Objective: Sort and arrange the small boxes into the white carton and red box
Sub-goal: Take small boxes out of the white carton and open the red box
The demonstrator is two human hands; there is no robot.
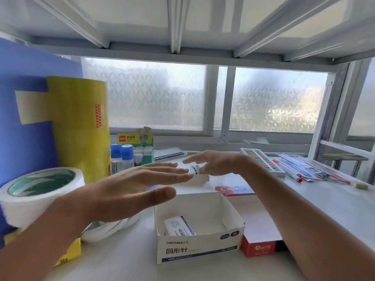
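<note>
The white carton [199, 249] stands open on the table in front of me, with one small white box [179, 226] lying inside it. To its right sits the red box [257, 248], partly hidden by my right forearm. My right hand [215, 162] reaches over the back of the table, and its fingers pinch a small white box [195, 169]. My left hand [129, 189] hovers flat above the carton's left rear corner, fingers spread, holding nothing. Its fingertips nearly touch the pinched box. A red flat lid or box [233, 189] lies behind the carton.
White tape rolls [40, 191] and a yellow roll [79, 126] stand at the left, before a blue sheet. Glue bottles [121, 157] and a green glue-stick display [144, 149] sit behind. A bead abacus [261, 161] and packaged pens [298, 169] lie at the right.
</note>
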